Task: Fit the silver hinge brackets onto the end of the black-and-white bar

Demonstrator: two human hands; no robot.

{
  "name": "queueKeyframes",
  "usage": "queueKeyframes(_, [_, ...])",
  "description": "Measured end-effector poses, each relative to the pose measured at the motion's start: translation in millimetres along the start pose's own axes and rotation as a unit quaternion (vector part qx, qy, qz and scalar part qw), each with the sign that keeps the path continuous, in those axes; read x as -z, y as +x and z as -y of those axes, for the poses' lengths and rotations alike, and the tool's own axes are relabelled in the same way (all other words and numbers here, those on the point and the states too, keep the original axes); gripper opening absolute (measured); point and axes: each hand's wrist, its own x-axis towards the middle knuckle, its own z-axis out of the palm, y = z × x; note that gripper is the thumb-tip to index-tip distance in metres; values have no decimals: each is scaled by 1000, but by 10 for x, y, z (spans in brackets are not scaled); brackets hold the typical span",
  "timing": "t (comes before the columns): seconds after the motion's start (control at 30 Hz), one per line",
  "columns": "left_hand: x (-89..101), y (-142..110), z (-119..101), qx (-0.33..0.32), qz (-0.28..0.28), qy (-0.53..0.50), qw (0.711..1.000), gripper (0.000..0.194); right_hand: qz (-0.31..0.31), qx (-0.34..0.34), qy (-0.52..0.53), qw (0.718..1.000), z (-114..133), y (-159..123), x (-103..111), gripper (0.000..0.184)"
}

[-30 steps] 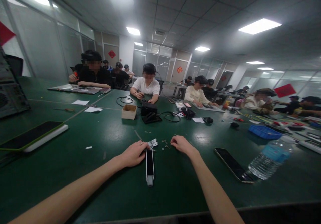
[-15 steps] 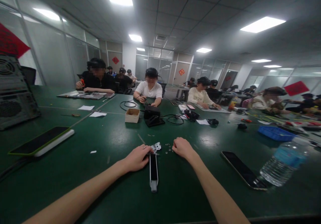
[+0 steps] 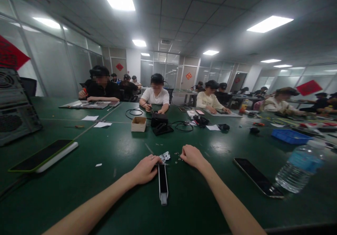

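My left hand (image 3: 145,168) rests on the green table, its fingers closed at the near edge of a small silver metal bracket with holes (image 3: 165,156). Just below the bracket lies a narrow white-framed device with a black face (image 3: 163,182), its grey end towards me. My right hand (image 3: 193,155) is curled on the table beside several tiny metal pieces (image 3: 179,159). Its fingertips are bent together and point down at the tabletop; whatever is between them is hidden.
Ahead stand an open cardboard box (image 3: 138,124) and a black device (image 3: 159,119) near a person (image 3: 156,96). To my right are a phone (image 3: 258,177), a water bottle (image 3: 300,170) and a blue tray (image 3: 291,136). A green-edged dark device (image 3: 42,154) lies left.
The view has tilted slightly upward, so the scene sits a little lower. Both hands stay in nearly the same places beside the bracket and tiny pieces.
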Motion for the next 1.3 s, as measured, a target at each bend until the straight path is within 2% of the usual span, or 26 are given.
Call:
queueKeyframes(0.1, [3,1,-9,4,4,4,1000,26,-21,31,47,998,17,0,-37,11])
queueKeyframes(0.23, [-7,12,-14,-3,2,22,1000,26,-33,107,119,987,89,-3,-120,6])
queueKeyframes(0.4, [-25,29,-14,-19,-13,30,999,26,-36,173,160,971,219,-37,-154,6])
queueKeyframes(0.67, [-47,34,15,-25,-19,30,999,23,-22,189,155,969,341,-77,-143,8])
queueKeyframes(1.1, [-41,30,-5,-27,-24,30,999,22,19,207,196,958,340,-121,-101,3])
queueKeyframes(1.3, [-85,36,30,-38,-38,44,998,25,-4,212,196,957,331,-106,-123,4])
